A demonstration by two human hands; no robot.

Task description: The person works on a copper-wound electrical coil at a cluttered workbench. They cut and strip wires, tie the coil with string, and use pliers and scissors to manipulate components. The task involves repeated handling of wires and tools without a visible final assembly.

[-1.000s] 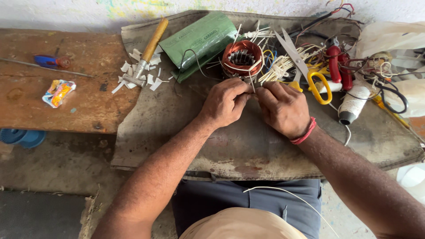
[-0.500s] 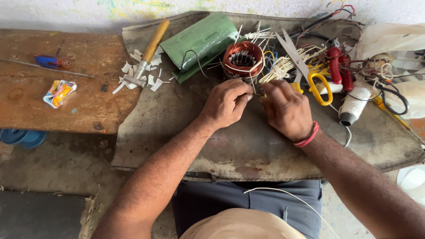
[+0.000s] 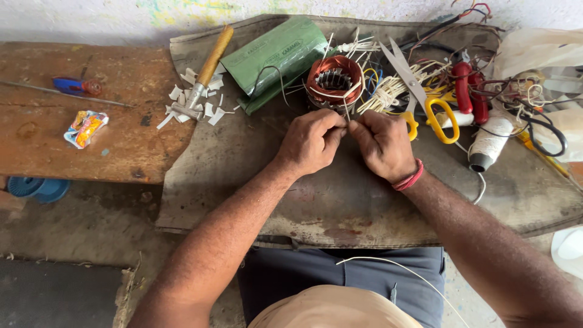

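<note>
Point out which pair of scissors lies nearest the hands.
The yellow-handled scissors, lying just beyond the right hand with their blades pointing away toward the wall. The black-handled scissors lie farther off at the right edge, past the spool of white thread.

It was a small repair workshop. A motor coil (image 3: 333, 78) wound with copper wire sat on a worn cloth mat (image 3: 340, 194). Loose wires (image 3: 388, 88), scissors with yellow handles (image 3: 425, 97), a spool of thread (image 3: 489, 138) and a screwdriver (image 3: 76, 86) lay around. A rusty board (image 3: 91, 146) was beside a paint-marked wall (image 3: 121, 18).
</note>
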